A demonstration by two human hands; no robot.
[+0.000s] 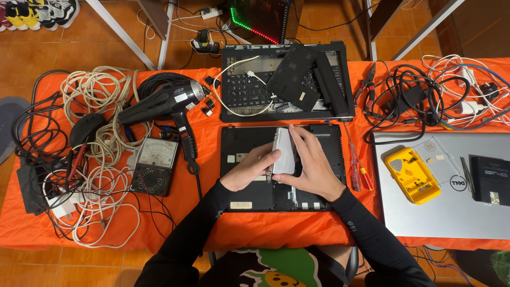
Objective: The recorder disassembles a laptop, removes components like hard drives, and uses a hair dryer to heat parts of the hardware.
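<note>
1. My left hand [254, 169] and my right hand [311, 166] meet over the open black laptop base [249, 199], which lies at the middle of the orange tabletop [265, 228], close to its near edge, so I can work right in front of me.
2. Between them I hold a flat silver drive-shaped part [284, 151], tilted up off the base. My left fingers press together against its left edge; my right fingers lie close together along its right side, thumb tucked underneath. Held from both sides, it looks steadied against slipping.
3. The keyboard half [241, 90] with loose black panels [297, 74] piled on it lies behind the base, toward the far edge, out of my hands' way.
4. Two screwdrivers [357, 170] lie just beside the base's right edge, within my right hand's easy reach.
5. A closed silver laptop [441, 212] toward the right edge carries a yellow tool case [411, 175].
6. The black hair dryer [164, 103], a meter [154, 166] and tangled white cables [95, 175] crowd the left side, well apart from my hands.
</note>
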